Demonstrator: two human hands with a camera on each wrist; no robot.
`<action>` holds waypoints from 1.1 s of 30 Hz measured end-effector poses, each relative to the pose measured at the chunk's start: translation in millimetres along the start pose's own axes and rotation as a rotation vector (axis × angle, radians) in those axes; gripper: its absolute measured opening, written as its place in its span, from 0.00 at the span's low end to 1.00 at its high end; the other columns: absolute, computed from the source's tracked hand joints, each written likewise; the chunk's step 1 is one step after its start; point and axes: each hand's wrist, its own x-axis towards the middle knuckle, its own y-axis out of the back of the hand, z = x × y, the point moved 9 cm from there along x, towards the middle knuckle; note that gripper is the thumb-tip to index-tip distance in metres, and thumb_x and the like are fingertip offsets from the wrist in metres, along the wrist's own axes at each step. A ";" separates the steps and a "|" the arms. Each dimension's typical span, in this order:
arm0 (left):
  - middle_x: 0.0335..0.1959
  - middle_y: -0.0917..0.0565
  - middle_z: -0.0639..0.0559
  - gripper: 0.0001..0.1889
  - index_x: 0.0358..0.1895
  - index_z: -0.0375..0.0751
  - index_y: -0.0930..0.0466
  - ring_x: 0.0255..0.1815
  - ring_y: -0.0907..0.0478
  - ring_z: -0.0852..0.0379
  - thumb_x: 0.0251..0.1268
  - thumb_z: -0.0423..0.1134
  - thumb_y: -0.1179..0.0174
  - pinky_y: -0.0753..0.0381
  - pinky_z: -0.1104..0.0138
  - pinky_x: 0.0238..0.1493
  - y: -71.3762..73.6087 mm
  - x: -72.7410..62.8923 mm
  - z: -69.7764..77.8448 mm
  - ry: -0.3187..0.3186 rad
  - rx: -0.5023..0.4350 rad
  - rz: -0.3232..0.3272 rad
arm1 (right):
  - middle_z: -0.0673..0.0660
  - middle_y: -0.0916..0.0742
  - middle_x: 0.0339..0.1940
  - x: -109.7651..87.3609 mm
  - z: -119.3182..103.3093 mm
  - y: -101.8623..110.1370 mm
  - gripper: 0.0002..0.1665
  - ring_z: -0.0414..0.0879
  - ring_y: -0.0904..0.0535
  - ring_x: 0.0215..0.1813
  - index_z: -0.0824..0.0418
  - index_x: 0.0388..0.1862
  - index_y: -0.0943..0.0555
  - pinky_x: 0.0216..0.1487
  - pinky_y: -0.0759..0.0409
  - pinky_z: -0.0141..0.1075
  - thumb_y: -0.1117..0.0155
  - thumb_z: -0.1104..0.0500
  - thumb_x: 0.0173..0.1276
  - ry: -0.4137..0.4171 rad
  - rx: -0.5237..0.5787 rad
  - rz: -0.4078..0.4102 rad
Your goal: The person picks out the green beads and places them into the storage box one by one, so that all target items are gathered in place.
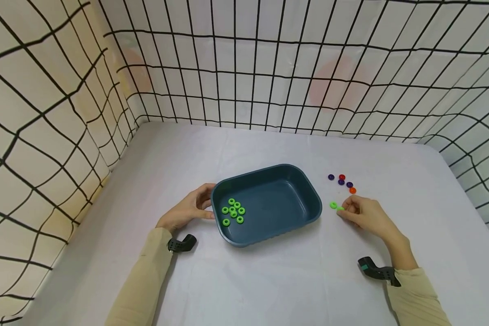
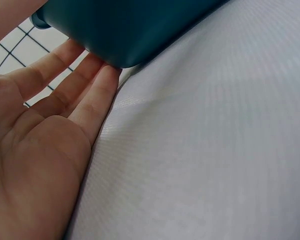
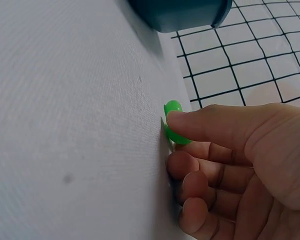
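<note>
A dark blue tray (image 1: pixel 269 235) stands on the white cloth, with several small green rings (image 1: pixel 240 219) gathered at its left end. My left hand (image 1: pixel 189 209) touches the tray's left end, its fingers extended against the outer wall in the left wrist view, where the tray (image 2: pixel 125 35) fills the top. Right of the tray, my right hand (image 1: pixel 364 215) pinches a green ring (image 3: pixel 177 136) between thumb and index finger, down at the cloth. Beside those fingertips lies another green ring (image 1: pixel 333 205). The other right-hand fingers are curled in.
Beyond my right hand lie several purple beads (image 1: pixel 331 177), a red bead (image 1: pixel 342 177) and an orange bead (image 1: pixel 352 190). A black net (image 1: pixel 252 74) encloses the table (image 1: pixel 285 280) at the back and both sides. Each wrist bears a black strap.
</note>
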 end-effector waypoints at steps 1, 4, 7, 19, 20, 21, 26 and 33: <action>0.69 0.33 0.40 0.43 0.71 0.37 0.39 0.70 0.32 0.46 0.50 0.27 0.26 0.28 0.72 0.68 -0.1 -0.2 0.0 0.001 -0.002 0.000 | 0.50 0.23 0.21 -0.3 -0.4 -0.6 0.14 0.38 0.32 0.20 0.67 0.38 0.23 0.21 0.34 0.29 0.32 0.57 0.67 0.003 0.007 -0.002; 0.69 0.33 0.40 0.43 0.71 0.37 0.39 0.70 0.32 0.46 0.50 0.27 0.26 0.28 0.72 0.68 -0.1 -0.9 0.3 -0.001 -0.005 0.001 | 0.50 0.23 0.21 -0.7 0.4 -1.2 0.14 0.38 0.31 0.20 0.67 0.38 0.23 0.21 0.33 0.28 0.31 0.57 0.66 -0.001 0.010 0.000; 0.69 0.33 0.39 0.44 0.71 0.37 0.39 0.70 0.32 0.45 0.49 0.27 0.25 0.28 0.72 0.68 -0.6 -1.3 0.2 -0.001 -0.001 0.004 | 0.51 0.22 0.22 -1.4 1.3 -2.3 0.14 0.38 0.31 0.20 0.67 0.38 0.23 0.21 0.32 0.29 0.32 0.58 0.66 -0.007 0.011 -0.008; 0.69 0.32 0.40 0.42 0.70 0.37 0.38 0.70 0.32 0.45 0.50 0.27 0.26 0.28 0.71 0.68 -0.6 0.9 -0.7 -0.010 0.007 -0.008 | 0.51 0.22 0.22 -1.4 1.5 -0.7 0.13 0.38 0.31 0.20 0.67 0.38 0.22 0.21 0.32 0.29 0.32 0.57 0.66 -0.009 0.000 -0.005; 0.69 0.33 0.40 0.43 0.70 0.37 0.38 0.70 0.32 0.45 0.50 0.27 0.26 0.28 0.71 0.68 -1.1 1.5 -1.1 -0.014 0.008 -0.011 | 0.51 0.22 0.22 -2.1 1.8 -0.6 0.13 0.38 0.31 0.19 0.67 0.38 0.22 0.21 0.32 0.29 0.32 0.57 0.66 -0.010 0.002 -0.003; 0.69 0.32 0.40 0.42 0.70 0.37 0.38 0.69 0.32 0.45 0.50 0.27 0.26 0.28 0.71 0.68 -1.2 1.9 -1.6 -0.015 0.007 -0.011 | 0.51 0.23 0.22 -2.6 2.1 -0.6 0.13 0.38 0.31 0.19 0.67 0.38 0.22 0.21 0.32 0.29 0.32 0.57 0.66 -0.010 0.004 -0.001; 0.69 0.33 0.40 0.43 0.71 0.37 0.39 0.69 0.31 0.46 0.51 0.28 0.26 0.28 0.71 0.68 -3.2 0.8 -4.7 -0.014 0.009 -0.019 | 0.51 0.23 0.23 -4.9 4.2 -2.2 0.14 0.38 0.31 0.19 0.67 0.38 0.22 0.21 0.32 0.29 0.32 0.57 0.67 -0.015 0.013 -0.006; 0.69 0.33 0.39 0.42 0.71 0.35 0.40 0.67 0.29 0.49 0.52 0.26 0.27 0.28 0.71 0.68 0.7 2.0 -1.2 -0.027 -0.008 -0.027 | 0.52 0.23 0.24 3.8 0.9 1.9 0.14 0.38 0.31 0.20 0.68 0.39 0.23 0.22 0.33 0.29 0.33 0.56 0.68 -0.021 0.006 -0.035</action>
